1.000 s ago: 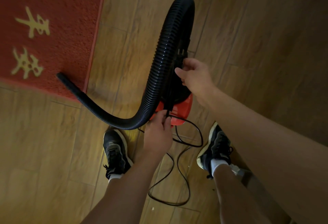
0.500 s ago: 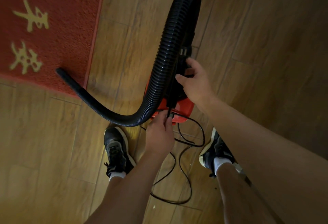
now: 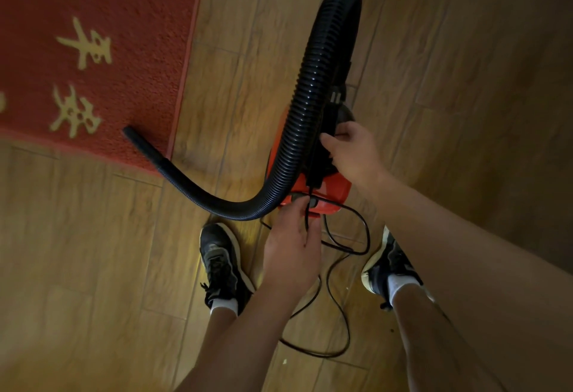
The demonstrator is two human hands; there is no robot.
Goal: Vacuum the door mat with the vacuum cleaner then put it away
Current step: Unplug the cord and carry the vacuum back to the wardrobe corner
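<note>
A small red and black vacuum cleaner (image 3: 333, 188) hangs above the wooden floor. My right hand (image 3: 352, 151) grips its black top handle. Its ribbed black hose (image 3: 313, 81) arches up and curves down to the left. The hose's nozzle tip (image 3: 133, 137) lies on the corner of the red door mat (image 3: 102, 50) with gold characters. My left hand (image 3: 291, 246) pinches the black power cord (image 3: 344, 246) just below the vacuum's rear. The cord loops loosely down to the floor between my feet.
My two black sneakers (image 3: 221, 264) (image 3: 386, 264) stand on the wooden floor (image 3: 93, 267) either side of the cord loops. The mat's edge runs down the left side. Darker floor stretches to the right.
The view has shifted slightly and the vacuum sits a little lower in view. My left hand has slid down along the cord, away from the vacuum's rear. My right hand keeps its grip on the handle.
</note>
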